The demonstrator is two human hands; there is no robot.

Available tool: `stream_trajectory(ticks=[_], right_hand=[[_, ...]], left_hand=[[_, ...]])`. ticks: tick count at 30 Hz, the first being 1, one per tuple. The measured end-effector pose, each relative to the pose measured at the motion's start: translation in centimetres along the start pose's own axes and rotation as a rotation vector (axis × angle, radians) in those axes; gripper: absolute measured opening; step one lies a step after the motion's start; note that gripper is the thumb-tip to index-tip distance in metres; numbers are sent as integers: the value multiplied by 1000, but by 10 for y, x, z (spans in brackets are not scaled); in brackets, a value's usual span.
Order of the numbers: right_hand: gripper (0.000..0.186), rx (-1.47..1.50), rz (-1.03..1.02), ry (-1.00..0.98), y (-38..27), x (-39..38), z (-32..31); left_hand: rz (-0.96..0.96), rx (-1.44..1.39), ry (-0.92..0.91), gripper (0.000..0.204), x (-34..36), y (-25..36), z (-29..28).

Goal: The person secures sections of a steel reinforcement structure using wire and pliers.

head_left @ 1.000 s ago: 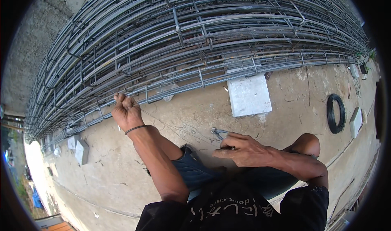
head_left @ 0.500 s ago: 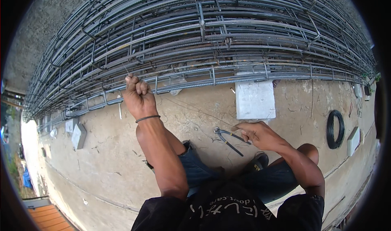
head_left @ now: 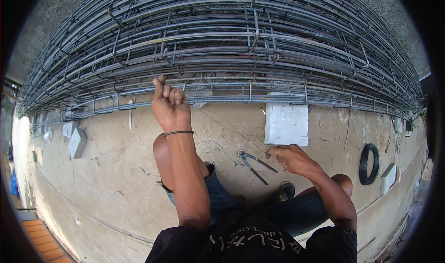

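My left hand is raised in front of the lower bars of a stacked steel rebar cage, its fingers closed in a pinch. From near that hand a thin tie wire slants down across the floor side to my right hand, which pinches its other end with thumb and forefinger. Steel pincers with dark handles lie on the concrete, just left of my right hand and not held. What sits between my left fingertips is mostly hidden; a short wire tip shows above them.
Under the cage's front edge stands a pale block. A coil of black wire lies at the right beside another white block. Two more blocks sit at the left. Wire scraps litter the concrete floor.
The view has shifted slightly, so the cage and floor things sit elsewhere in it. My left hand has moved a little rightward along the cage; both hands keep their pinch.
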State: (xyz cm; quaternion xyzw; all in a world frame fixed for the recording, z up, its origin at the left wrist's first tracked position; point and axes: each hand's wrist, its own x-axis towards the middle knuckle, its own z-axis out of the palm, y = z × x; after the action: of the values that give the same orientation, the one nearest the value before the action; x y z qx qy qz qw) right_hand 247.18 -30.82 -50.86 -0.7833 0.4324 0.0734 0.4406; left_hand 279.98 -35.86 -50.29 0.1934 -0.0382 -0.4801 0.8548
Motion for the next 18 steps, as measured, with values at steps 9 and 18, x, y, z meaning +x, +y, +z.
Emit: stream_trajectory(ticks=[9,18], right_hand=[[38,1057,-117,131,-21,23,14],[25,387,14,469,-20,23,-12]], left_hand=[[-228,236,56,27,-76,-113,9],[-168,513,26,23,-61,-119,-1]])
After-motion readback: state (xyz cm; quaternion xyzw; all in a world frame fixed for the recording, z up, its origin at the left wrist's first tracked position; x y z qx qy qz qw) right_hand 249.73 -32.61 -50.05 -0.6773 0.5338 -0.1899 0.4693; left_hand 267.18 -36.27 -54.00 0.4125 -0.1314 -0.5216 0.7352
